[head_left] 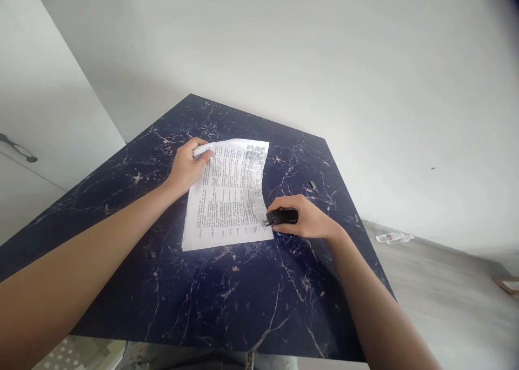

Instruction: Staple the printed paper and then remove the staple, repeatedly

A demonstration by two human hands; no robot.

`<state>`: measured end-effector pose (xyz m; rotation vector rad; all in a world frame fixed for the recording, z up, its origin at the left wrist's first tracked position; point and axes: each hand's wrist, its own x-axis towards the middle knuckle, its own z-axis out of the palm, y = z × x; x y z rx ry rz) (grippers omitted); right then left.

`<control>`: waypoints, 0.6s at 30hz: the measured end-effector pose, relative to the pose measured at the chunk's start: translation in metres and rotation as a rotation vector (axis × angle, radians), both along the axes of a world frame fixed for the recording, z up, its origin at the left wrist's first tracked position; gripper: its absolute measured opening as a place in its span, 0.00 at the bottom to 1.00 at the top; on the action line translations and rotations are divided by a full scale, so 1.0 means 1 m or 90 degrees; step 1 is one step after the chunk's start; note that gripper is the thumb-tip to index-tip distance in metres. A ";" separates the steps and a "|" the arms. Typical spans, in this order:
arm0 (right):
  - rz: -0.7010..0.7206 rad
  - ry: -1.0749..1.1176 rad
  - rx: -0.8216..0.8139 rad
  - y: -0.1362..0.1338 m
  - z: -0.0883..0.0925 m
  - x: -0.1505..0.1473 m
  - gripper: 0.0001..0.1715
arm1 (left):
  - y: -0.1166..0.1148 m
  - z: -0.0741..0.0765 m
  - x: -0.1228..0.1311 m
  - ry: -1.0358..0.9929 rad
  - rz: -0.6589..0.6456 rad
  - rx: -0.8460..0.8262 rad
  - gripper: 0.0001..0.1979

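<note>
A printed sheaf of white paper [229, 197] lies on the dark blue marbled table [227, 299]. My left hand [187, 167] pinches its far left corner, which curls up off the table. My right hand [302, 218] is wrapped round a small black stapler [283, 217] and holds it against the paper's right edge, near the lower corner. Its jaw seems to sit over the sheet's margin.
A tiny dark object [312, 185] lies on the table beyond my right hand. The table's right edge drops to a grey floor, where a small clear packet [392, 237] and a brown item [507, 284] lie. White walls stand behind; a door handle [16, 149] shows at left.
</note>
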<state>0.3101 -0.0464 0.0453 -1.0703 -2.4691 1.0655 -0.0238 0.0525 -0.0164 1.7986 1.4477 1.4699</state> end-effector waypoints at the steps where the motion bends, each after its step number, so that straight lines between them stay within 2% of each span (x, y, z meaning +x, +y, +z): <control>1: -0.015 -0.002 0.012 -0.002 -0.001 -0.004 0.15 | -0.001 0.001 0.001 -0.002 -0.001 -0.001 0.03; 3: -0.066 -0.030 0.065 -0.006 -0.004 -0.014 0.16 | -0.001 0.002 0.002 -0.004 -0.004 -0.004 0.03; 7: -0.182 -0.142 0.188 -0.015 -0.015 -0.034 0.28 | -0.002 0.002 0.003 -0.006 -0.004 -0.004 0.03; 12: -0.291 -0.130 0.187 -0.016 -0.022 -0.046 0.28 | -0.002 0.002 0.004 -0.004 -0.014 -0.002 0.02; 18: -0.293 -0.122 0.180 -0.015 -0.022 -0.051 0.27 | -0.003 0.002 0.004 -0.004 -0.021 -0.006 0.03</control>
